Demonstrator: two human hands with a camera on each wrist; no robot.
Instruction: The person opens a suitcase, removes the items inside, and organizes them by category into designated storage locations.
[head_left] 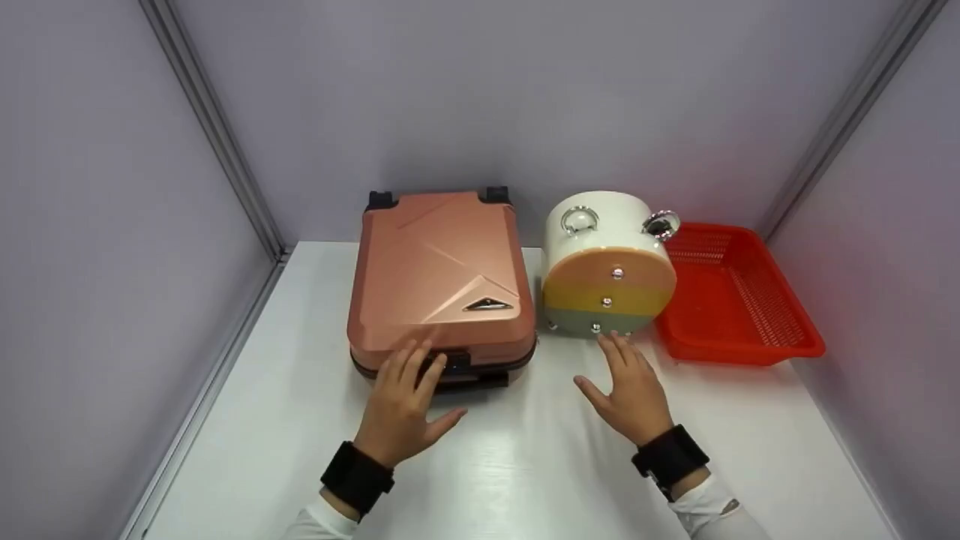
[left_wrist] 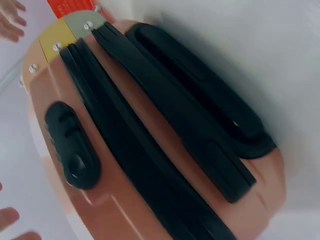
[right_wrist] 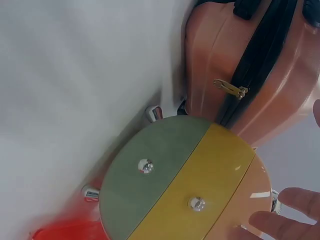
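On the left half of the white tabletop [head_left: 525, 465] lies a small rose-gold hard-shell suitcase [head_left: 442, 277], flat on its side, with its wheels toward the far edge and its black latch toward the near edge. It is closed; the dark zipper band runs unbroken around it in the left wrist view. The left hand [head_left: 401, 401] rests on the near edge of the suitcase with fingers straight and spread, the fingertips on or just beside the black latch [head_left: 454, 364]; it grips nothing.

To the right, just beside the suitcase, stands a white round case with a lid striped in peach, yellow and grey-green [head_left: 606, 274], with three small metal studs on the lid. The right hand [head_left: 634, 394] is open, fingers extended, its fingertips near the lower rim of this round case; whether they really touch it I cannot tell.

At the far right edge sits a red plastic mesh basket [head_left: 780, 341], touching or almost touching the round case.

I judge the work is at its beginning: both cases are shut and nothing is lifted or opened yet.
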